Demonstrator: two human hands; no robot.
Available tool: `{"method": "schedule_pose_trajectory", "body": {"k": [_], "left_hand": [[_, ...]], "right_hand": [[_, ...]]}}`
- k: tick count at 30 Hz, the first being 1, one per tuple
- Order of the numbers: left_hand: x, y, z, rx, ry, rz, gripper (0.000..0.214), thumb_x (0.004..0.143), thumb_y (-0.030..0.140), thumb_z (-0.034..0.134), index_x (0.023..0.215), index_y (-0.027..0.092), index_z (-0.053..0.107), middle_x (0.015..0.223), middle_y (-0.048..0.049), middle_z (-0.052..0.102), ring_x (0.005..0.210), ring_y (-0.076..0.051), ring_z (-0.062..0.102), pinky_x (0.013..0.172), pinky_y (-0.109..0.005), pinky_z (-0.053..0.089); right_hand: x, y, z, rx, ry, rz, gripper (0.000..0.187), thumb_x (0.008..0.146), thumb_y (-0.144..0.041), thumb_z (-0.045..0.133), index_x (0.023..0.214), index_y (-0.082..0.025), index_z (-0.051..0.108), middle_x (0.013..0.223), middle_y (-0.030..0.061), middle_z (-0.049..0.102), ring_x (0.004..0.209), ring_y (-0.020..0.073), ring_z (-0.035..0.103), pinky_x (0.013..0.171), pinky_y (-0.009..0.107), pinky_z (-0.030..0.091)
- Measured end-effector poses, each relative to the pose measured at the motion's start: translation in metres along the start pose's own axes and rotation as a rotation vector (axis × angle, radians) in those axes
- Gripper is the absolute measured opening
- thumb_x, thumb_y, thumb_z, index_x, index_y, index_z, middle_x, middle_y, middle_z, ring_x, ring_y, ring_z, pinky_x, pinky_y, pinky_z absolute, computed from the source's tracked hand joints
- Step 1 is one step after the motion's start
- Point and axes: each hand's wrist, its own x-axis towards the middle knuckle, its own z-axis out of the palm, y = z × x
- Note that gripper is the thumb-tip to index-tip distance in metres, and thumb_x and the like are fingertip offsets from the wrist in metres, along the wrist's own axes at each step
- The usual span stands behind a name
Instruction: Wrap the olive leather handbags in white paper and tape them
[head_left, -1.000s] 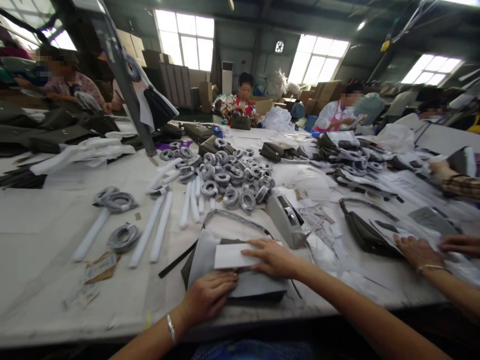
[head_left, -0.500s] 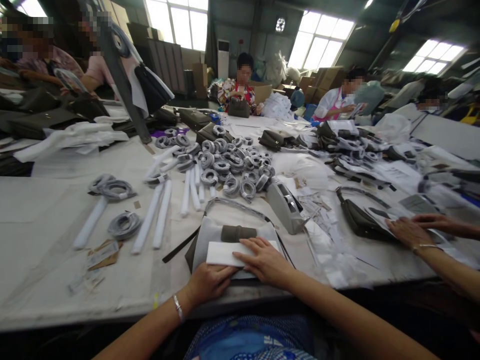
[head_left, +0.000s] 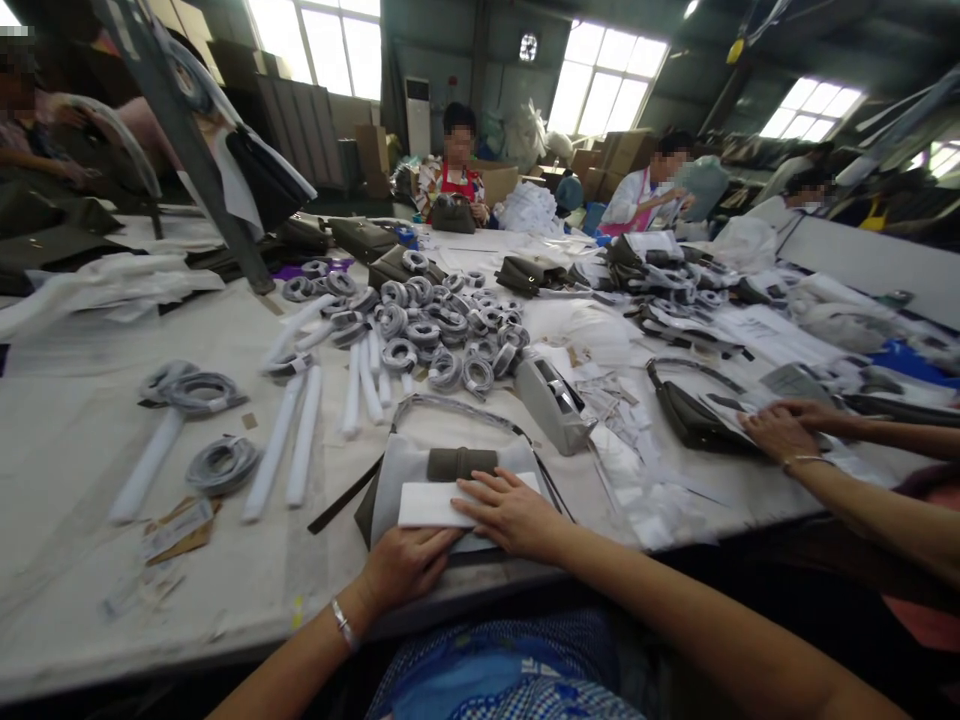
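A dark olive handbag [head_left: 367, 508] with a pale wrapping sheet over its front lies at the near table edge, its wrapped handle [head_left: 465, 405] pointing away from me. Across its lower front rests a folded white foam sheet [head_left: 426, 506]. My left hand [head_left: 405, 567] is closed at the sheet's near edge, thumb below the fingers; its fingertips are partly hidden. Flat on the right part of the sheet lies my right hand [head_left: 514, 515], fingers spread. A dark strap [head_left: 341, 500] sticks out left of the bag.
Behind the bag are a tape dispenser [head_left: 553, 402], a pile of wrapped coiled straps [head_left: 442, 330] and white foam rolls [head_left: 304, 440]. Cardboard tags [head_left: 180, 530] lie at left. A co-worker's hands [head_left: 784, 430] touch another bag [head_left: 694, 415] at right. A metal post [head_left: 202, 160] slants upward at left.
My view has turned slightly to the right, so the whole table appears farther left. Both my hands remain on the foam sheet in nearly the same pose.
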Motion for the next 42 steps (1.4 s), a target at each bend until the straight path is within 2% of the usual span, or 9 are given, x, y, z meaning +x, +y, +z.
{"method": "schedule_pose_trajectory", "body": {"k": [8,12,15,18,22,27,32,36,42], "left_hand": [[0.005,0.015,-0.011,0.043,-0.011,0.025,0.037,0.091,0.013,0.046,0.126,0.018,0.061,0.109,-0.0068,0.075,0.092,-0.02,0.072,0.081,-0.032,0.06],[0.007,0.035,-0.021,0.035,0.116,0.028,0.04,0.093,0.009,0.047,0.131,0.018,0.056,0.116,-0.0071,0.072,0.104,-0.017,0.069,0.092,-0.028,0.056],[0.02,0.04,-0.023,0.016,0.156,-0.036,0.048,0.096,0.017,0.05,0.143,0.021,0.045,0.137,-0.0089,0.06,0.122,-0.021,0.06,0.102,-0.033,0.052],[0.031,0.033,-0.011,0.06,0.103,-0.177,0.06,0.098,0.037,0.05,0.152,0.021,0.03,0.153,-0.0137,0.042,0.134,-0.029,0.05,0.103,-0.044,0.051],[0.025,0.021,0.014,0.18,0.038,-0.057,0.072,0.094,0.049,0.052,0.155,0.023,0.024,0.158,-0.0138,0.033,0.139,-0.034,0.042,0.109,-0.053,0.044],[0.015,0.017,0.026,0.328,0.056,0.013,0.064,0.098,0.043,0.046,0.155,0.023,0.025,0.157,-0.0134,0.035,0.14,-0.032,0.04,0.113,-0.051,0.039],[0.016,0.024,0.024,0.424,0.034,-0.019,0.061,0.097,0.036,0.05,0.153,0.025,0.029,0.156,-0.0137,0.036,0.14,-0.031,0.041,0.109,-0.047,0.045],[0.017,0.027,0.026,0.432,0.03,-0.072,0.062,0.095,0.029,0.055,0.152,0.028,0.031,0.157,-0.0114,0.035,0.142,-0.03,0.038,0.11,-0.046,0.044],[0.017,0.028,0.03,0.406,0.047,-0.086,0.068,0.092,0.032,0.06,0.153,0.028,0.029,0.159,-0.0123,0.03,0.143,-0.03,0.035,0.11,-0.046,0.044]], "right_hand": [[0.001,0.002,0.003,0.025,0.008,-0.02,0.049,0.101,-0.035,0.045,0.149,-0.03,0.039,0.157,0.0027,0.037,0.146,0.0312,0.028,0.119,0.055,0.02],[-0.003,0.005,0.01,0.037,0.051,-0.012,0.048,0.102,-0.04,0.043,0.149,-0.03,0.04,0.157,0.0028,0.037,0.146,0.0299,0.027,0.119,0.054,0.019],[-0.002,0.006,0.012,0.029,0.083,-0.013,0.046,0.102,-0.039,0.045,0.146,-0.029,0.044,0.156,0.0028,0.039,0.146,0.0286,0.029,0.119,0.053,0.02],[-0.001,0.007,0.012,-0.003,0.119,-0.032,0.044,0.101,-0.037,0.047,0.143,-0.028,0.047,0.154,0.004,0.043,0.145,0.028,0.032,0.118,0.054,0.022],[-0.007,0.003,0.022,-0.046,0.241,-0.033,0.038,0.101,-0.034,0.046,0.134,-0.017,0.056,0.147,0.008,0.051,0.141,0.0243,0.04,0.119,0.047,0.026],[-0.032,-0.018,0.039,0.03,0.482,0.081,0.031,0.101,-0.026,0.044,0.123,-0.015,0.064,0.139,0.0092,0.059,0.134,0.0201,0.048,0.117,0.039,0.033],[-0.048,-0.017,0.01,0.326,0.613,0.106,0.027,0.101,-0.029,0.046,0.111,-0.022,0.071,0.11,0.0064,0.074,0.107,0.0181,0.066,0.101,0.033,0.048],[0.0,0.009,-0.029,0.401,0.599,0.147,0.027,0.099,-0.032,0.05,0.113,-0.023,0.071,0.11,0.0062,0.074,0.102,0.0196,0.067,0.094,0.03,0.049],[0.151,0.023,-0.052,0.303,0.336,0.353,0.026,0.098,-0.033,0.051,0.11,-0.019,0.071,0.11,0.0078,0.073,0.102,0.0216,0.067,0.089,0.029,0.046]]}}
